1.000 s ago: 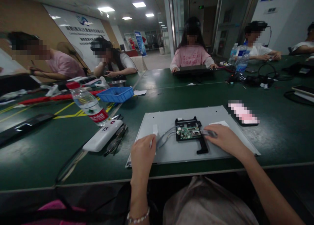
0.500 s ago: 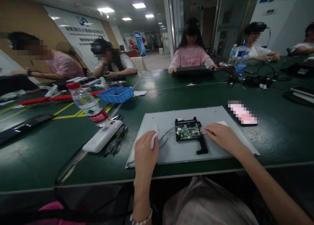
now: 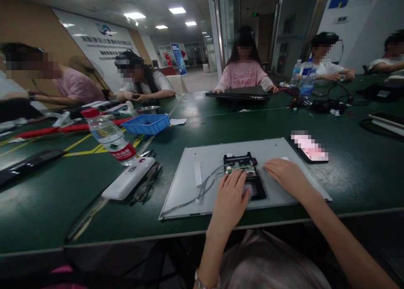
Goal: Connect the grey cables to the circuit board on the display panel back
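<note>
A pale grey flat panel (image 3: 183, 188) lies in front of me on the table. On it sits a black plastic bracket (image 3: 260, 188) with a green circuit board (image 3: 242, 169). Over the lower left of the board and bracket is my left hand (image 3: 232, 194), open, its fingers stretched forward and the thumb apart. Its palm side is hidden. My right hand (image 3: 288, 175) lies on the panel to the right of the bracket, fingers close together and extended, with nothing visible in them. Grey cables (image 3: 210, 184) run from the board across the panel, beside a white strip (image 3: 198, 174).
Left of the panel are a white power bank (image 3: 130, 178), glasses (image 3: 147, 181), a water bottle (image 3: 110, 139) and a blue tray (image 3: 147, 125). A phone (image 3: 309, 147) lies to the right. Several people sit around the table (image 3: 202, 133).
My left hand has moved right, from the white strip to the board and bracket, leaving the strip on the panel. My right hand has drawn slightly away from the bracket's right edge.
</note>
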Motion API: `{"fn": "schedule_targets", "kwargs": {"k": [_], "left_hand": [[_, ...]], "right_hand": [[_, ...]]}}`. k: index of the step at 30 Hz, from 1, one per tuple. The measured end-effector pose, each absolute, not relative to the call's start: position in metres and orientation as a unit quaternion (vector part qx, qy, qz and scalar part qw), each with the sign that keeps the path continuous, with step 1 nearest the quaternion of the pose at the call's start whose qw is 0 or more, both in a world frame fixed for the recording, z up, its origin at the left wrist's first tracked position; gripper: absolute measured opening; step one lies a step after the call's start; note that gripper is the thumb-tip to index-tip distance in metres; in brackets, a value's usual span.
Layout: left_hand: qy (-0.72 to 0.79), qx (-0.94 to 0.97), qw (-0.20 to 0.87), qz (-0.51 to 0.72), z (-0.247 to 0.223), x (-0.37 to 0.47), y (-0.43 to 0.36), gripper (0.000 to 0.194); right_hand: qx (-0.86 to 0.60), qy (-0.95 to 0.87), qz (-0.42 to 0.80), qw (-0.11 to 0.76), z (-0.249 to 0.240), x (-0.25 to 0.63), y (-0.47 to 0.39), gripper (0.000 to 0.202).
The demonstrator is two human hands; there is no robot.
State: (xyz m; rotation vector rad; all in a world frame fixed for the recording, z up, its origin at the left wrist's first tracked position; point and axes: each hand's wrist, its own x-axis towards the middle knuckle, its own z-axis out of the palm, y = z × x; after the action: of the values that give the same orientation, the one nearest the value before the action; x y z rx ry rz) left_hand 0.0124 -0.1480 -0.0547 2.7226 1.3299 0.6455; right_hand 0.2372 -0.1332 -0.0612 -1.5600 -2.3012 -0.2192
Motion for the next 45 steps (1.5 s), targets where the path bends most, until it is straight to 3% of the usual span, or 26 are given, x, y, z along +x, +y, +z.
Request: {"fn": "schedule_targets", "kwargs": {"k": [5,14,23,30,37,45], "left_hand": [[0.435,0.88,0.025,0.188,-0.055,0.011,-0.149,0.042],[0.43,0.881,0.029,0.193,-0.056,0.011,-0.148,0.042],[0.427,0.882,0.021,0.199,-0.056,0.011,-0.148,0.044],[0.428,0.882,0.022,0.198,-0.056,0.01,-0.149,0.044],[0.428,0.882,0.025,0.196,-0.057,0.011,-0.15,0.043],[0.425,0.883,0.017,0.198,-0.058,0.01,-0.15,0.044]], "right_hand": [[-0.613,-0.759,-0.116,0.188,-0.074,0.251,-0.132,0.027],[-0.632,-0.739,-0.025,0.233,-0.069,0.266,-0.131,0.033],[-0.494,-0.836,0.061,0.232,-0.017,0.217,-0.074,0.029],[-0.459,-0.866,0.103,0.166,-0.022,0.171,-0.037,0.027],[-0.464,-0.87,0.09,0.143,-0.032,0.163,-0.034,0.022],[-0.479,-0.87,-0.054,0.1,-0.024,0.184,-0.029,0.025]]}}
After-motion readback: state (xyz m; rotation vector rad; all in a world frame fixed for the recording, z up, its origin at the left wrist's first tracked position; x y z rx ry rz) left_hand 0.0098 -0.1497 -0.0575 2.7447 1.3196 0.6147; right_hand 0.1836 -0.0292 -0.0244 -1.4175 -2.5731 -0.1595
